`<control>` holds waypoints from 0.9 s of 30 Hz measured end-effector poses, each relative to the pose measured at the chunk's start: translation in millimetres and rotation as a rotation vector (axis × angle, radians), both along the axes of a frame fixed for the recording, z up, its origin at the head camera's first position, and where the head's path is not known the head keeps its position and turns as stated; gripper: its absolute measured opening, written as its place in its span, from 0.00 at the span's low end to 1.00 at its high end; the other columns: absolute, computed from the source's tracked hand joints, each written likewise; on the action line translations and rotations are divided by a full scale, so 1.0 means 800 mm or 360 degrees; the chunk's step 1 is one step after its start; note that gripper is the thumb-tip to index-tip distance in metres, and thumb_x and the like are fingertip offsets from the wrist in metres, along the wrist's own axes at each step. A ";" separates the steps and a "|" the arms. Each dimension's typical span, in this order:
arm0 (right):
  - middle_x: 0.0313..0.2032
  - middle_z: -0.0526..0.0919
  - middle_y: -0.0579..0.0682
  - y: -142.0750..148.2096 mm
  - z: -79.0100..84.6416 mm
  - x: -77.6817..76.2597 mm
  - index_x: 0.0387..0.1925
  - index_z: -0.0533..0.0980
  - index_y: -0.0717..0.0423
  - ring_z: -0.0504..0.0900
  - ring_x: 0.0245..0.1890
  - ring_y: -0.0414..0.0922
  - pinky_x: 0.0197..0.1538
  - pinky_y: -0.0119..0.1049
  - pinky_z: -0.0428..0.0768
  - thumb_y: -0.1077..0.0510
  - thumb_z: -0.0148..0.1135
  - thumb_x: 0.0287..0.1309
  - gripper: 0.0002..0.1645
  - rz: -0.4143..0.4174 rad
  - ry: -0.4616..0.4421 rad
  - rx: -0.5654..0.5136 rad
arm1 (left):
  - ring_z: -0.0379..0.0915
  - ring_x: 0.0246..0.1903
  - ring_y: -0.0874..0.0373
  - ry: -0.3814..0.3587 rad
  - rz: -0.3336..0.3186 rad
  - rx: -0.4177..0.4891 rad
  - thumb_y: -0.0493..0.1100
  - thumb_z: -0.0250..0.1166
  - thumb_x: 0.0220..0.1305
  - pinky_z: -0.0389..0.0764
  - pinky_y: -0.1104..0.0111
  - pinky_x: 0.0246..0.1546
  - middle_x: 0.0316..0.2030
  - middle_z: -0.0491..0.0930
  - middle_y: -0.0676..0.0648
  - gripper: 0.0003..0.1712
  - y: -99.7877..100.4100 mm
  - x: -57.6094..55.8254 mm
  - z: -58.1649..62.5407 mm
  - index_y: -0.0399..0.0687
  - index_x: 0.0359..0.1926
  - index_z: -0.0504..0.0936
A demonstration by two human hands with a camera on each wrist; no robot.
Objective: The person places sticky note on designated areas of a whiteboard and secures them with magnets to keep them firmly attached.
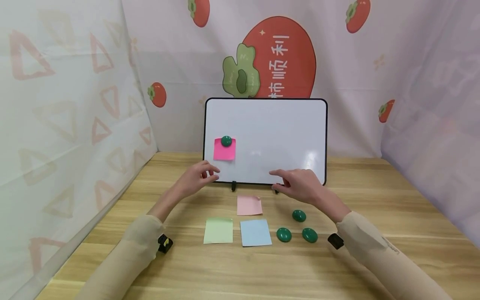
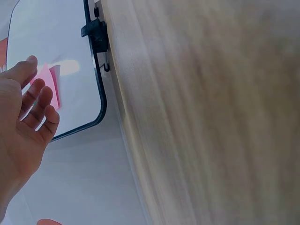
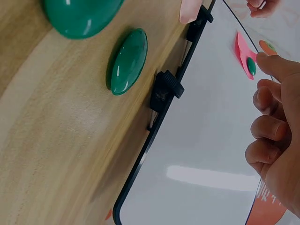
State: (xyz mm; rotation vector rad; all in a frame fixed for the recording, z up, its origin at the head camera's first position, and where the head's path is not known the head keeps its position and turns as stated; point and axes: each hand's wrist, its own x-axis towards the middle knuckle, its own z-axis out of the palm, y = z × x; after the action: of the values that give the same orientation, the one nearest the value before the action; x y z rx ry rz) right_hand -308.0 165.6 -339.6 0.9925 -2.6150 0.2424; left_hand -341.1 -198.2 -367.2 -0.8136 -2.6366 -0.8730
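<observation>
A whiteboard with a black frame stands upright at the back of the table. On its left part a bright pink sticky note hangs under a round green magnet. My left hand hovers at the board's lower left corner, fingers loosely bent and holding nothing; in the left wrist view the pink note shows behind its fingers. In front of the board's lower right part is my right hand. Its index finger points left, the other fingers curl loosely, and nothing is between them.
On the wooden table lie a pale pink note, a green note and a blue note. Three green magnets lie right of them. Black clip feet hold the board. Printed cloth surrounds the table.
</observation>
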 end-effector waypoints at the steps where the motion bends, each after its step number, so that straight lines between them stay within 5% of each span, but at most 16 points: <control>1: 0.16 0.67 0.36 0.001 -0.001 0.002 0.59 0.79 0.47 0.61 0.16 0.34 0.20 0.29 0.60 0.46 0.68 0.61 0.26 0.0012 0.0002 0.0010 | 0.72 0.32 0.58 -0.0007 -0.0008 -0.0007 0.45 0.66 0.68 0.76 0.69 0.33 0.37 0.79 0.50 0.14 0.001 0.002 0.001 0.43 0.50 0.85; 9: 0.16 0.68 0.34 0.006 -0.007 0.013 0.58 0.79 0.47 0.62 0.17 0.32 0.20 0.28 0.61 0.44 0.68 0.60 0.26 0.0045 -0.0058 0.0039 | 0.72 0.33 0.59 -0.0116 -0.0038 -0.0041 0.47 0.66 0.68 0.76 0.69 0.33 0.37 0.79 0.51 0.14 0.005 0.019 0.005 0.45 0.49 0.86; 20: 0.16 0.65 0.34 0.011 -0.019 0.032 0.58 0.79 0.45 0.59 0.15 0.32 0.20 0.27 0.58 0.44 0.68 0.60 0.26 0.0036 -0.0187 0.0095 | 0.73 0.34 0.60 -0.0691 -0.0164 -0.0296 0.52 0.67 0.65 0.76 0.66 0.37 0.33 0.85 0.54 0.10 -0.001 0.030 0.003 0.56 0.40 0.89; 27: 0.17 0.66 0.33 0.016 -0.022 0.042 0.57 0.80 0.45 0.60 0.16 0.31 0.20 0.27 0.58 0.42 0.67 0.61 0.25 0.0027 -0.0250 0.0124 | 0.74 0.35 0.60 -0.0751 -0.0266 -0.0363 0.52 0.68 0.64 0.76 0.67 0.36 0.34 0.84 0.57 0.09 -0.012 0.041 0.001 0.56 0.41 0.89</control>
State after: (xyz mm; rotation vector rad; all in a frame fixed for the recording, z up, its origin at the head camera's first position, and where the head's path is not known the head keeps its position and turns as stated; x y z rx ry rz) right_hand -274.1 178.6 -357.5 1.0618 -2.7778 0.2324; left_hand -308.4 -208.0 -366.7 -0.9989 -3.1622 -0.9088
